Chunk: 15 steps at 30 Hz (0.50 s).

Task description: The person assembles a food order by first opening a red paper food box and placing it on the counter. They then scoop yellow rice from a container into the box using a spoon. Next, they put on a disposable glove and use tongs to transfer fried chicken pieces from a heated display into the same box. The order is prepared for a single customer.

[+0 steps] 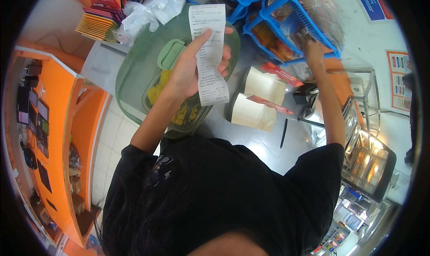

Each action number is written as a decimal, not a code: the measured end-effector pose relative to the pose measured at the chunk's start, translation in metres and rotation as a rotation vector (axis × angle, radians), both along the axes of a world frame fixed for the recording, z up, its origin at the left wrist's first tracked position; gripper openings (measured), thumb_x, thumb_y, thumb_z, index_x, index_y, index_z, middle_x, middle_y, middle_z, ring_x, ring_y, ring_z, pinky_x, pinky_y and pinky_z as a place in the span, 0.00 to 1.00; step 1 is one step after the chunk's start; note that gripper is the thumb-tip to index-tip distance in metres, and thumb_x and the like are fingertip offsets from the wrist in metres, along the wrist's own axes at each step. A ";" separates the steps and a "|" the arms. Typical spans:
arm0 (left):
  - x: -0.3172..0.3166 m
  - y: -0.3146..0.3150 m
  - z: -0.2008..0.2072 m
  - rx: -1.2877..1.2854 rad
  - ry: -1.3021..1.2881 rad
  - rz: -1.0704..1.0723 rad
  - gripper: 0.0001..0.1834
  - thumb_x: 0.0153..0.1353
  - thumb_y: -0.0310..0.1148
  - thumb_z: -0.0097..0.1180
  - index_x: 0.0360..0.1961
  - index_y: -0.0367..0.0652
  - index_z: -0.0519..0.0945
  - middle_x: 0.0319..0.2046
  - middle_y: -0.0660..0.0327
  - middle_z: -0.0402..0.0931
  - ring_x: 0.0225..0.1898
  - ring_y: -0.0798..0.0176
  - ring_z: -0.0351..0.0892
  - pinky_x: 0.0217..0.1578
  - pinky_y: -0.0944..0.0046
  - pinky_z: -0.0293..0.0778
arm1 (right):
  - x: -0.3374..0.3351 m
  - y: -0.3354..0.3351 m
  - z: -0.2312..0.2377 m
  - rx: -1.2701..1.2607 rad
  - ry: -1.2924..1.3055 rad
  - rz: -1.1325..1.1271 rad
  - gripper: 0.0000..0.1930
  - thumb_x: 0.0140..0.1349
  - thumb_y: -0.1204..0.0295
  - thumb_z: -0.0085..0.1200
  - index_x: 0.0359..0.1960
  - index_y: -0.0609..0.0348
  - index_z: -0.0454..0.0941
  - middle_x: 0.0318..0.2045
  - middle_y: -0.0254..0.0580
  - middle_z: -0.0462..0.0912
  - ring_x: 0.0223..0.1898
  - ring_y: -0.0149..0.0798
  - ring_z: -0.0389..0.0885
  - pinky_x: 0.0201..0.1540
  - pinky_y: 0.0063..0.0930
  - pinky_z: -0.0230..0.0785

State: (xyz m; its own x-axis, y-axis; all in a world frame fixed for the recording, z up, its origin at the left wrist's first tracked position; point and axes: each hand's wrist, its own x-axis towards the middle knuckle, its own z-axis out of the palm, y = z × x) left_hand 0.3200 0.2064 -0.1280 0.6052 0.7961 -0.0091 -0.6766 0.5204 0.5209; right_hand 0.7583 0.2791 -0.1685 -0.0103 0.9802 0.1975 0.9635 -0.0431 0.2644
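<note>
A long white printed receipt (212, 72) is pinched in my left hand (190, 63), the thumb lying over its front and the fingers curled behind. Beneath that hand sits a big green container with a clear lid (130, 77) and a green latch handle (171, 53); yellow food (183, 113) shows inside. At the upper right my right hand (312, 50) reaches into a blue plastic basket (320, 30) stacked with clear plastic packets (309, 3). Its fingertips are dark and partly hidden there, so their grip is unclear.
Two open paper food boxes (254, 114) with red flaps stand on the metal counter (264, 144), near a black pen (284, 133). White plastic bags (163, 5) and stacked yellow packets (96, 27) lie far left. A lit glass display case (369, 162) is at right, an orange shelf (67, 121) at left.
</note>
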 end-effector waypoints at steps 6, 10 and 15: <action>0.001 -0.004 0.003 -0.005 0.028 -0.018 0.24 0.70 0.48 0.39 0.58 0.42 0.67 0.28 0.61 0.73 0.24 0.67 0.68 0.29 0.62 0.69 | -0.031 -0.055 0.032 0.374 0.383 0.030 0.08 0.60 0.70 0.54 0.41 0.55 0.79 0.36 0.50 0.83 0.33 0.51 0.82 0.35 0.42 0.73; 0.001 -0.007 0.004 -0.005 0.025 -0.033 0.24 0.70 0.47 0.39 0.58 0.42 0.66 0.28 0.61 0.72 0.24 0.67 0.68 0.29 0.63 0.69 | -0.067 -0.101 0.063 0.261 0.545 -0.050 0.08 0.57 0.70 0.59 0.37 0.56 0.82 0.28 0.47 0.83 0.27 0.44 0.81 0.31 0.35 0.71; 0.004 -0.011 0.003 -0.041 0.057 -0.016 0.23 0.70 0.47 0.39 0.58 0.41 0.66 0.27 0.62 0.70 0.23 0.68 0.66 0.28 0.64 0.67 | -0.107 -0.142 0.069 -0.029 0.743 0.127 0.06 0.55 0.70 0.61 0.32 0.56 0.84 0.26 0.46 0.83 0.24 0.43 0.81 0.29 0.33 0.71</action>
State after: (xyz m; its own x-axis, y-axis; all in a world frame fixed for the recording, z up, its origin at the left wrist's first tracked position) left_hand 0.3237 0.1952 -0.1248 0.6157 0.7843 -0.0760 -0.6378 0.5526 0.5365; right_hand 0.6508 0.1370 -0.0992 0.0019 0.9854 0.1704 0.8858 0.0774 -0.4575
